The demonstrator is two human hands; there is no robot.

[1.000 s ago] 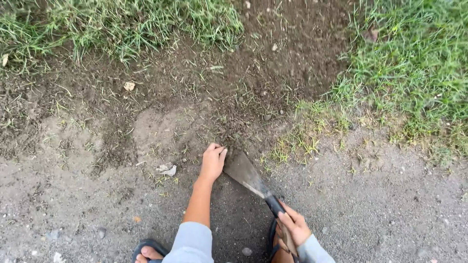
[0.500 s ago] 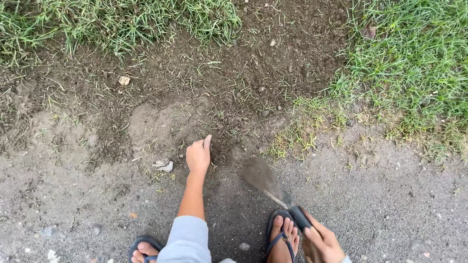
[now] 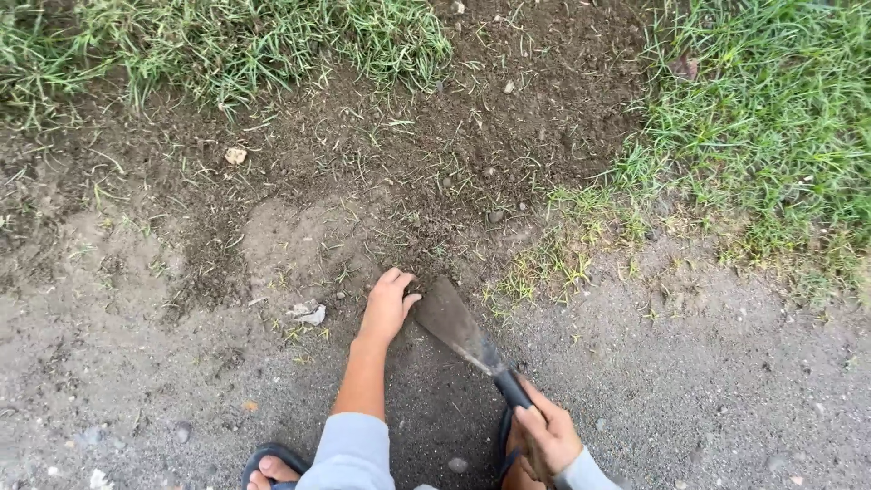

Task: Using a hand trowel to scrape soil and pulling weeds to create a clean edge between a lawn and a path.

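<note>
Hands and a blade on the dirt, low in the middle.
The right hand (image 3: 547, 436) grips the blade (image 3: 451, 319) by its handle; the left hand (image 3: 387, 307), fingers curled and holding nothing, touches the dirt (image 3: 381, 172) beside its tip.

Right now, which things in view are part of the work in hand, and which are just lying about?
In use:
- right hand, gripping the dark handle of the blade
- left hand, on the soil beside the blade's tip

Lying about:
- pale scrap left of the left hand
- small stone further up
- grass at the edges
- sandal
</note>
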